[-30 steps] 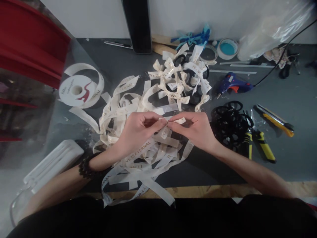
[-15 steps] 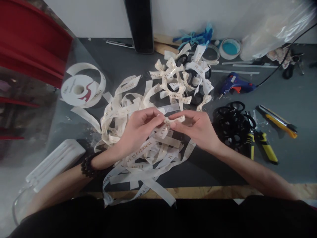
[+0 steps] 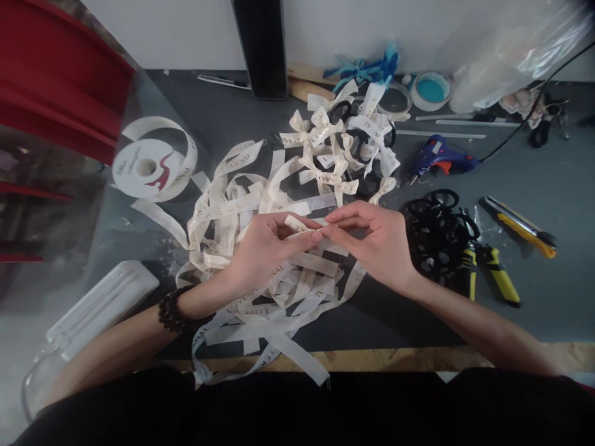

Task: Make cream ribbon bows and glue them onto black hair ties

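Observation:
My left hand (image 3: 267, 248) and my right hand (image 3: 376, 244) meet over a heap of cream printed ribbon strips (image 3: 260, 272) on the grey table. Both pinch one short ribbon piece (image 3: 300, 224) between thumb and fingertips, the fingertips touching in the middle. A black bead bracelet (image 3: 171, 310) sits on my left wrist. Behind the hands lies a cluster of finished ribbon bows (image 3: 339, 145) on black rings.
A ribbon spool (image 3: 147, 167) lies at the left, a white plastic case (image 3: 100, 306) at the near left. To the right lie a pile of black rings (image 3: 434, 232), yellow-handled pliers (image 3: 493, 272), a utility knife (image 3: 518, 226) and a blue glue gun (image 3: 439, 158).
The hands have turned the short ribbon piece; its end now sticks up toward the left over my left fingers. My right hand has shifted slightly left and up.

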Motion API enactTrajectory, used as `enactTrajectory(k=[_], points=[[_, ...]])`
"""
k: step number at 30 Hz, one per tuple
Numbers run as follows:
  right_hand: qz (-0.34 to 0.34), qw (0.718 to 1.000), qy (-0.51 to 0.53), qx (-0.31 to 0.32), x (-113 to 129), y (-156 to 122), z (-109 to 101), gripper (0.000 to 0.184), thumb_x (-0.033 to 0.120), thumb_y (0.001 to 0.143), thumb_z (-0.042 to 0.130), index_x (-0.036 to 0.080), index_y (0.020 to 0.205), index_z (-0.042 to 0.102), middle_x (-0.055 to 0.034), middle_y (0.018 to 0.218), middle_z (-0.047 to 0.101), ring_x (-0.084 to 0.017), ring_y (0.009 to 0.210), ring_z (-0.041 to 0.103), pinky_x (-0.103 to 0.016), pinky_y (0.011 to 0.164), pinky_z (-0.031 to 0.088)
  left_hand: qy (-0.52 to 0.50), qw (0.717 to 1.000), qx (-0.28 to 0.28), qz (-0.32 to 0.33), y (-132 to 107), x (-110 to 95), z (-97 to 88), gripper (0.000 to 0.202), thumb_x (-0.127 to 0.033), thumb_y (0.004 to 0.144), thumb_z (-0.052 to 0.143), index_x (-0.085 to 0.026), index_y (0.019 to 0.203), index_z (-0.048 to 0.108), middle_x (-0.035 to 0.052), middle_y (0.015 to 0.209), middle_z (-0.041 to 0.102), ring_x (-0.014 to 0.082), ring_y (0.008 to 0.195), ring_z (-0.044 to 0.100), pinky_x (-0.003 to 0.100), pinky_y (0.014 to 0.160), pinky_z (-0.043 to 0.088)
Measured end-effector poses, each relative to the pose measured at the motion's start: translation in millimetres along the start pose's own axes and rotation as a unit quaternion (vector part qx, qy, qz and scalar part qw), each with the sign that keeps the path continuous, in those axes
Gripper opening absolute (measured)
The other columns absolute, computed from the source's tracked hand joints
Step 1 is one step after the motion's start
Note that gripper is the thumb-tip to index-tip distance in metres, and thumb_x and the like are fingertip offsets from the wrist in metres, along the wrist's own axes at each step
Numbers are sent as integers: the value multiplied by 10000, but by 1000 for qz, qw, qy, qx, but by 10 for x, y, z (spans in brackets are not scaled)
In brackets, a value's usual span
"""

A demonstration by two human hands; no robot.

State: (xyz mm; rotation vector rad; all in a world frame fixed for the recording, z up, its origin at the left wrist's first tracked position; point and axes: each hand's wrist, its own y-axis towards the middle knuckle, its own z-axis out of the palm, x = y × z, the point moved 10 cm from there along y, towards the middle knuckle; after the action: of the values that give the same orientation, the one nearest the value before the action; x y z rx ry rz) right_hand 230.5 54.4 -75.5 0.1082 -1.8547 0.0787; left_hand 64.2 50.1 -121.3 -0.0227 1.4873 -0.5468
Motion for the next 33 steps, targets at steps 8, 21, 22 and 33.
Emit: enactTrajectory(k=[8, 21, 22, 33], points=[[5, 1000, -22, 15, 63, 29, -43, 229, 367, 858, 863, 204, 995, 779, 1, 779, 827, -189, 699, 781, -281, 624, 556, -7, 1000, -5, 16, -13, -43, 10, 133, -348, 837, 904, -240, 903, 865, 24, 746, 819, 141, 600, 736, 194, 533, 548], [14, 997, -63, 47, 146, 92, -112, 456, 434, 814, 884, 267, 815, 460, 23, 705, 794, -286, 808, 823, -380, 752, 552, 77, 997, 15, 14, -140, -67, 74, 180, -421, 875, 863, -244, 904, 846, 18, 714, 787, 155, 601, 745, 219, 535, 573], [13, 996, -66, 50, 156, 96, -108, 470, 421, 815, 882, 270, 807, 437, 28, 690, 785, -290, 813, 825, -375, 742, 544, 80, 997, 16, 12, -143, -61, 77, 179, -418, 874, 864, -243, 905, 845, 19, 706, 784, 155, 593, 742, 215, 516, 555], [-3, 996, -80, 41, 200, 55, -92, 510, 412, 839, 874, 268, 796, 388, 55, 634, 715, -290, 849, 830, -326, 700, 524, 54, 997, 44, -16, -188, 1, 146, 187, -396, 858, 872, -217, 898, 834, 38, 722, 787, 162, 570, 712, 230, 473, 507]])
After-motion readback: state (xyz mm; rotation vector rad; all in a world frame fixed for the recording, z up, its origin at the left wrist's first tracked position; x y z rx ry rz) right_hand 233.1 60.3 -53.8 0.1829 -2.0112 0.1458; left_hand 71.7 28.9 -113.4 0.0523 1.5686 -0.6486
